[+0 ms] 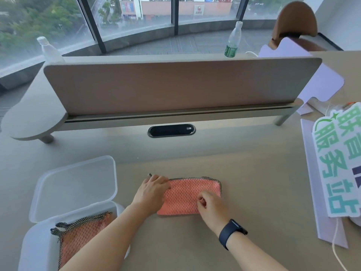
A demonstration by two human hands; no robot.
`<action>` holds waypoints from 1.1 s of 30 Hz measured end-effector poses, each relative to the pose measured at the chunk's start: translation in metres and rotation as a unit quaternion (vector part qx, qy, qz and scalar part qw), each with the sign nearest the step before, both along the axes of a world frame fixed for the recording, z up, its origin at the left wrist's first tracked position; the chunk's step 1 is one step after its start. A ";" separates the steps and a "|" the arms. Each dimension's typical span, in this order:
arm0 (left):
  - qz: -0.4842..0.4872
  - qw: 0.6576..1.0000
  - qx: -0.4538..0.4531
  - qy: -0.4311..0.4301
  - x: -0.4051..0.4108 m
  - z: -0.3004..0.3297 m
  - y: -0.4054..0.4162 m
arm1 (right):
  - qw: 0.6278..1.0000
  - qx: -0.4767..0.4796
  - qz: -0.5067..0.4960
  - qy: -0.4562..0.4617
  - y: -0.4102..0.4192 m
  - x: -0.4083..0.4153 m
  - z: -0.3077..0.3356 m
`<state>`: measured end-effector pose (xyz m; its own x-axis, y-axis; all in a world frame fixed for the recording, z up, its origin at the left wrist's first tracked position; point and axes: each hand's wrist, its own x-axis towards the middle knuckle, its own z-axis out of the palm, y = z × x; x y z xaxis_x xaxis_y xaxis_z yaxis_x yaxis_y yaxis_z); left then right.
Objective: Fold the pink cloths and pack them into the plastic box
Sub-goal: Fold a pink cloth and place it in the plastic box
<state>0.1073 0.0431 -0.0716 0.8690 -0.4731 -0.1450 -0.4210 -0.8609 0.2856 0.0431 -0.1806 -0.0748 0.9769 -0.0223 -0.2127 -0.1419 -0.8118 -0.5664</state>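
1. Pink cloth (188,196), waffle-textured with black-and-white braided trim, lies folded into a rectangle on the beige desk (244,173).
2. Left hand (151,192) presses its left end, fingers together and flat.
3. Right hand (212,205) rests on its near right part, fingers curled; whether they pinch fabric I cannot tell.
4. Translucent plastic box (37,243), hinged lid (76,184) open, holds another pink cloth (78,237).

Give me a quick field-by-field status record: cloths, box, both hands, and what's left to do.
cloth on table: pink cloth folded into a rectangle, lying flat on the table
cloth in box: another pink cloth already inside
box: plastic box at near left, lid hinged open
left hand: left hand pressing on the folded cloth's left end
right hand: right hand at the cloth's near right edge, fingers curled; grip unclear
remaining: likely move the folded cloth into the box
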 end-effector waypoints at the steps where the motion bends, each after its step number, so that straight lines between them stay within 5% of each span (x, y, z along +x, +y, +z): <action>1: -0.008 1.000 0.010 0.001 -0.002 -0.002 0.001 | 1.000 -0.006 0.002 0.003 0.000 -0.003 -0.003; 8: -0.055 0.996 0.070 0.003 -0.024 0.001 0.005 | 0.996 -0.074 0.037 -0.029 -0.006 0.004 -0.012; 23: 0.052 0.996 0.059 -0.034 -0.077 -0.004 -0.012 | 0.970 -0.168 0.176 0.002 0.019 0.050 -0.009; 26: 0.072 0.996 0.050 -0.017 -0.090 -0.002 -0.023 | 0.972 -0.142 0.187 0.007 0.020 0.047 -0.011; 30: 0.083 0.996 0.041 0.010 -0.101 -0.002 -0.033 | 0.970 -0.072 0.184 -0.143 0.012 0.023 -0.011; 33: 0.088 0.996 0.029 0.016 -0.103 -0.007 -0.031 | 0.962 -0.010 0.217 -0.166 0.003 -0.004 -0.009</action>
<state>0.0043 0.0123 -0.0785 0.9324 -0.3037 -0.1962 -0.2535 -0.9360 0.2444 0.0393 -0.1774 -0.0837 0.9088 0.4028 0.1086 0.3995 -0.7650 -0.5052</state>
